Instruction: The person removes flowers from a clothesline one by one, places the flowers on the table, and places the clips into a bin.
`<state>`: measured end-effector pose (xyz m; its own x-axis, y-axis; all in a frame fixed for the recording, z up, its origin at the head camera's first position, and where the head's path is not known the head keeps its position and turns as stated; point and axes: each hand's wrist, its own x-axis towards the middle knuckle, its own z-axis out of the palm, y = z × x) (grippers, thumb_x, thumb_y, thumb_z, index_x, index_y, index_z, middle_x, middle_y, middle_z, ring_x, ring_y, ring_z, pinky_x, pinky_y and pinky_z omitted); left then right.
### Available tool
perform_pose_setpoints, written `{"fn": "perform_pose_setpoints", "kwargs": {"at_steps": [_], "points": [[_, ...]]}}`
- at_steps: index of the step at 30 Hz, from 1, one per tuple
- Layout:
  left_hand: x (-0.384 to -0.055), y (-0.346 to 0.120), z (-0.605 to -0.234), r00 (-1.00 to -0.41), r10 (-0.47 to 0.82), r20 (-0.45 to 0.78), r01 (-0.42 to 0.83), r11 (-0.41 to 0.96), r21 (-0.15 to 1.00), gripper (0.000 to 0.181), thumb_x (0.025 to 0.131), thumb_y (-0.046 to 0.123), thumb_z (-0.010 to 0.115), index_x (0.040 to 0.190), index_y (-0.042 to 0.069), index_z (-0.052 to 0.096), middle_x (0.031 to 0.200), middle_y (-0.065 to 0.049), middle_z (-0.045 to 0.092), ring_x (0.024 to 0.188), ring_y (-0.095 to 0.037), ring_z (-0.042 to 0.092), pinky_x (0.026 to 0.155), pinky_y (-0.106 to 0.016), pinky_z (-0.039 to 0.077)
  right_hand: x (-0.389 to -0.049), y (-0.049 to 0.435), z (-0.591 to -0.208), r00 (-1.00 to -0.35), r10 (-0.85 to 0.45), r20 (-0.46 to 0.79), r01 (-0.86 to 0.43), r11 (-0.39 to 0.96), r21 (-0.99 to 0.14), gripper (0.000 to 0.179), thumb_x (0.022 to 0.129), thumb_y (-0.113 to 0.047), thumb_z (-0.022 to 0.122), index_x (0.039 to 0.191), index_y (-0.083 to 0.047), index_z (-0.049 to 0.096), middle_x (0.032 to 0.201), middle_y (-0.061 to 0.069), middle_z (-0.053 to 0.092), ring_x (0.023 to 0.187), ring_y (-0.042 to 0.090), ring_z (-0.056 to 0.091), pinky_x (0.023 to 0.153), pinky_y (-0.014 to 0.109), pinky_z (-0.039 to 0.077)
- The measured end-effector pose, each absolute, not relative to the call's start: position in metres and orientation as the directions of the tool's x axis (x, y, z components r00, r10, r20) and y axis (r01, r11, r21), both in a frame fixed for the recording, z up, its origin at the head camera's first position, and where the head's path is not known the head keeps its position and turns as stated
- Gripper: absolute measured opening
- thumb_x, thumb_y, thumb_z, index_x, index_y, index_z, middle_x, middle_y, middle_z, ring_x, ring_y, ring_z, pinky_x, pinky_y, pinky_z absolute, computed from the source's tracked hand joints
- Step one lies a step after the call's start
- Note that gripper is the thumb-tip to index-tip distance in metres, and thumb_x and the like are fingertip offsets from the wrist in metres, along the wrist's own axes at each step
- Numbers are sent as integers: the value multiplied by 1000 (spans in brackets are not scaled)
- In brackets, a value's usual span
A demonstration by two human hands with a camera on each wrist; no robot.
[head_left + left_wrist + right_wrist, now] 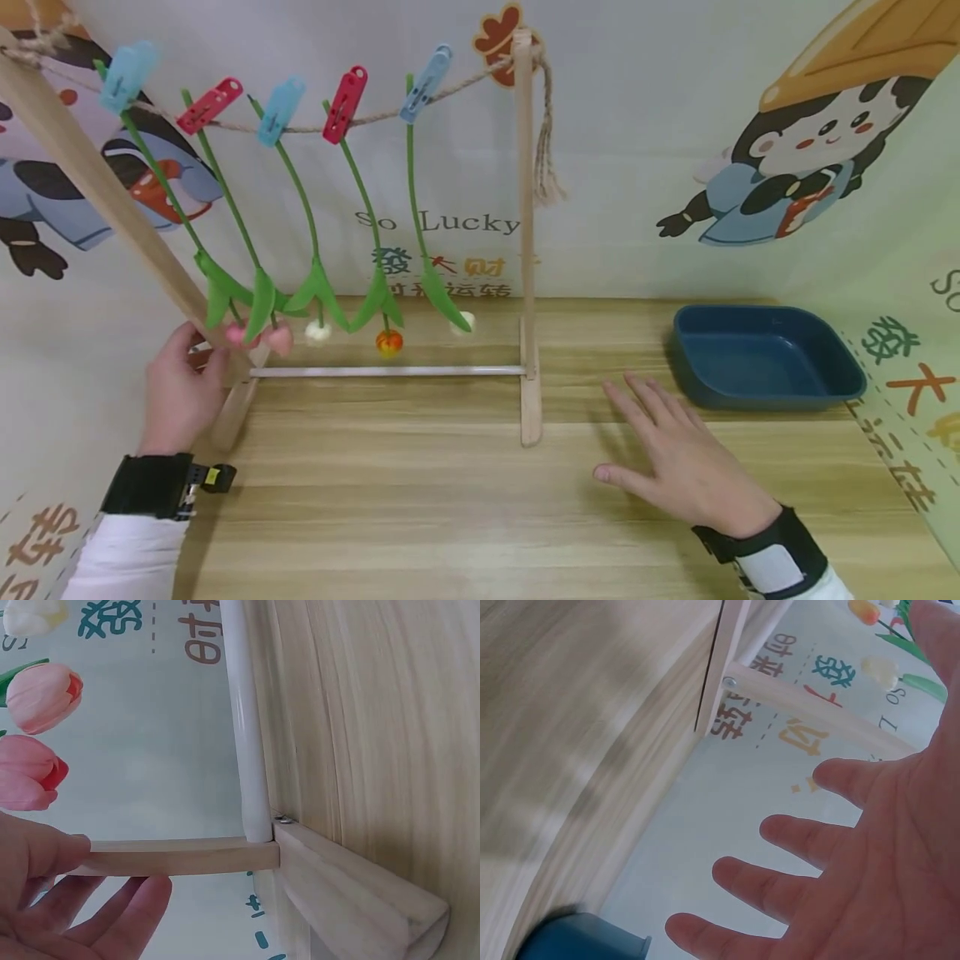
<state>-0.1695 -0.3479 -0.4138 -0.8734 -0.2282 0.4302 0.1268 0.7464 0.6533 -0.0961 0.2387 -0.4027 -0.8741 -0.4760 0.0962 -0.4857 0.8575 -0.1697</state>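
Note:
My left hand [183, 387] grips the left post [180, 859] of a wooden rack near its foot, thumb on one side and fingers on the other. A rope [382, 116] runs between the tops of the rack's posts. From it several artificial tulips hang upside down by red and blue clothespins [345, 104]. Pink tulips [45, 697] hang just beside the left hand; an orange tulip [388, 342] and white ones [318, 332] hang farther right. My right hand [678, 467] is spread over the table, fingers straight and holding nothing, between the rack and a blue basin.
The blue basin [772, 392] stands on the wooden table [420, 508] at the back right. A white crossbar [390, 372] joins the rack's feet, and the right post [527, 208] rises beside the last tulip. A printed cloth [615, 150] covers the walls behind.

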Motion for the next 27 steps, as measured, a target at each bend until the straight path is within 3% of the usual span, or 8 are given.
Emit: {"fn": "perform_pose_setpoints", "kwargs": {"at_steps": [17, 21, 24, 27], "points": [[-168, -315, -412, -893, -133, 430, 204, 733, 649, 42, 101, 12, 55, 141, 4, 49, 130, -24, 57, 101, -43, 64, 69, -3, 43, -94, 236, -403, -874, -476, 97, -486, 860, -158, 97, 87, -79, 45, 161, -21, 21, 162, 15, 21, 145, 41, 23, 109, 61, 28], [-165, -303, -414, -905, -98, 415, 219, 729, 649, 44, 101, 10, 55, 143, 2, 46, 131, -26, 55, 103, -44, 63, 75, -26, 56, -91, 236, -404, -876, -473, 96, -483, 860, -163, 97, 87, -78, 48, 160, -20, 24, 162, 14, 23, 145, 39, 24, 107, 63, 30], [-164, -291, -415, -902, -78, 424, 241, 725, 645, 45, 100, 7, 56, 143, 1, 45, 131, -27, 56, 102, -45, 64, 77, -43, 56, -89, 236, -405, -875, -472, 107, -484, 859, -166, 96, 86, -77, 50, 160, -20, 26, 161, 15, 25, 144, 39, 26, 106, 63, 31], [-164, -279, -414, -895, -59, 442, 275, 707, 652, 46, 99, 5, 57, 143, 0, 45, 131, -27, 56, 102, -44, 64, 76, -43, 55, -89, 236, -404, -872, -475, 118, -489, 856, -168, 95, 86, -77, 50, 160, -22, 25, 160, 15, 27, 144, 39, 26, 106, 62, 32]]}}
